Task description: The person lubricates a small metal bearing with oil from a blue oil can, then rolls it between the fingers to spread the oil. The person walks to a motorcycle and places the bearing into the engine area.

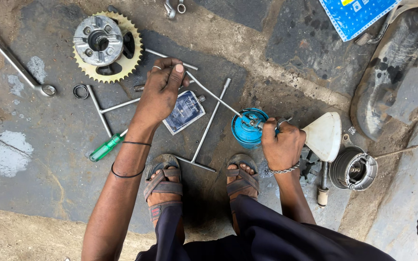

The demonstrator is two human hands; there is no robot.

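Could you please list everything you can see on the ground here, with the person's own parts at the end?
sprocket with hub: one, yellowish teeth, grey hub, top left
long wrench: one, steel, far left
T-handle wrenches: at least two, steel, centre
screwdriver: one, green handle, under the left forearm
sachet: one, dark blue, below the left hand
oil can: one, blue, centre
funnel: one, white, beside the right hand
round metal part: one, grey, right
printed bag: one, blue, top right
sandals: two, brown, on the feet
left hand: holding a thin metal rod
right hand: gripping the oil can's top
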